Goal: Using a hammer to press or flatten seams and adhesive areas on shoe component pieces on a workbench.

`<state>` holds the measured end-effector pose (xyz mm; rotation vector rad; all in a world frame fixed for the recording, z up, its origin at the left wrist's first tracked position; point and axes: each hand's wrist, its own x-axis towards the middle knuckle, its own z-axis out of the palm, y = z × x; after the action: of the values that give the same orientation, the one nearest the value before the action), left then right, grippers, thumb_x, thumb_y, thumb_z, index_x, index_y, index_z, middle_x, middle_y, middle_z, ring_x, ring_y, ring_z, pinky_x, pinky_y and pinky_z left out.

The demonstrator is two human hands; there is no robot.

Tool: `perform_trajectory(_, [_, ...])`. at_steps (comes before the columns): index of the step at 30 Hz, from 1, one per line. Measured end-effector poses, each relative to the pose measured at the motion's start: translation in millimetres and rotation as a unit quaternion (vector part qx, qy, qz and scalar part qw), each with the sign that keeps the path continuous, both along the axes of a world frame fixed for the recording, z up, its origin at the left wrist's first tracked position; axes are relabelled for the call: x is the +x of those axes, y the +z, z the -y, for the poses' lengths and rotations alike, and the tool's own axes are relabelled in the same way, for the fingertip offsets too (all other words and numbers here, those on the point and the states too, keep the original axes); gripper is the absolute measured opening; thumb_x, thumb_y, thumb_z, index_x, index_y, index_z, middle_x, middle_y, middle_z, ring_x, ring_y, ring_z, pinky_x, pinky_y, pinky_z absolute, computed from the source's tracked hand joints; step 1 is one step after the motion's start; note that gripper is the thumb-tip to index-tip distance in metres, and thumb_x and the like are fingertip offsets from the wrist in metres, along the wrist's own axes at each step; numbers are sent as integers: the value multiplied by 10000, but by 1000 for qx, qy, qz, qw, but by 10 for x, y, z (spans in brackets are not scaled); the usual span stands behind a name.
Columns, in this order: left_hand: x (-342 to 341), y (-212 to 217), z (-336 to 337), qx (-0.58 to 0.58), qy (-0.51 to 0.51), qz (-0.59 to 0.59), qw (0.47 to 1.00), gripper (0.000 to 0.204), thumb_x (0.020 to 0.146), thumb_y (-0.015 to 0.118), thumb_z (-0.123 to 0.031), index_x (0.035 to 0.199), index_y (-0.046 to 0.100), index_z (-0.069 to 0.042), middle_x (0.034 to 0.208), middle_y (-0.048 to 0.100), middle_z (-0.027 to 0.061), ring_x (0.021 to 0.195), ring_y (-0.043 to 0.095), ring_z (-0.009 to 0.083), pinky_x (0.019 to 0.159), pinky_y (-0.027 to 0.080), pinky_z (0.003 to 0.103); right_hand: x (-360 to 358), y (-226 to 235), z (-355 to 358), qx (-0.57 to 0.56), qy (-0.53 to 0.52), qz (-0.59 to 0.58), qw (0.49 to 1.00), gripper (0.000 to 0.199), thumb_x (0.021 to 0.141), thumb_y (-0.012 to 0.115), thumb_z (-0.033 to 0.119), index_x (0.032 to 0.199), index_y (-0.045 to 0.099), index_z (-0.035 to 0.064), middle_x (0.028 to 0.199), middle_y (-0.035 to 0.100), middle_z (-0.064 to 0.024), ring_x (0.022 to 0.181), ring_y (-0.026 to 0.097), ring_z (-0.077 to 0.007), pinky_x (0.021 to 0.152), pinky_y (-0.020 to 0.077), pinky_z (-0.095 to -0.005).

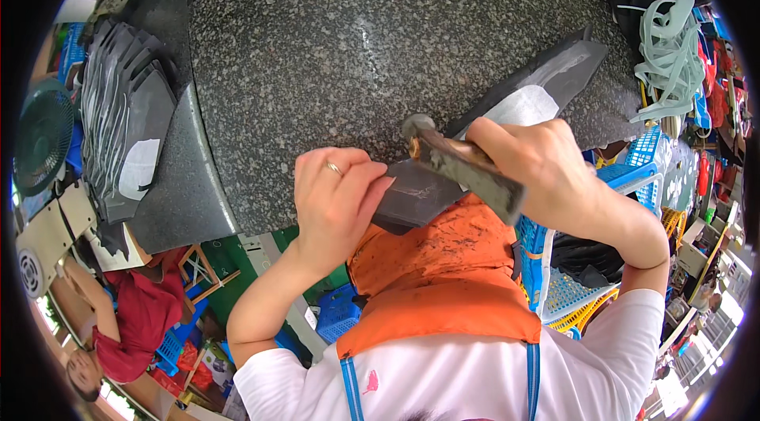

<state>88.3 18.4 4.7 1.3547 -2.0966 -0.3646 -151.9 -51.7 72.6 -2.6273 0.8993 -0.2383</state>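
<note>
My right hand (546,172) is closed around the handle of a hammer (479,182). Its worn metal head lies slantwise over a flat black piece (416,193), which looks like leather or a similar sheet material; whether they touch I cannot tell. With fingertips pinched together, my left hand (326,199) holds the left end of this piece at the near edge of the speckled stone table (317,65). The piece runs up to the right beneath my right hand, and a whitish patch (524,107) shows on it. The hammer's handle is mostly hidden.
A fanned stack of similar black pieces (131,112) lies at the left. Pale strips (669,49) hang at the far right. Blue plastic baskets (633,172) stand by my right arm. Beyond the left edge are a green fan (43,136) and a person in red (146,310).
</note>
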Motion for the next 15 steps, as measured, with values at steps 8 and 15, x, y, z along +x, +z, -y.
perform_trajectory(8, [-74, 24, -83, -104, -45, 110, 987, 184, 739, 722, -57, 903, 673, 10, 922, 610, 95, 801, 584, 243, 723, 500, 374, 83, -36, -7, 17, 12, -18, 1000, 280, 916, 628, 322, 806, 554, 76, 512, 500, -39, 422, 567, -213, 367, 433, -366])
perform_trajectory(15, [-268, 451, -116, 24, 33, 133, 990, 685, 643, 823, -251, 1230, 587, 13, 1282, 516, 214, 1110, 547, 391, 912, 464, 496, -242, 81, 115, 94, -221, 215, 947, 151, 850, 734, 104, 921, 615, 42, 690, 630, -56, 575, 645, -183, 528, 503, -311])
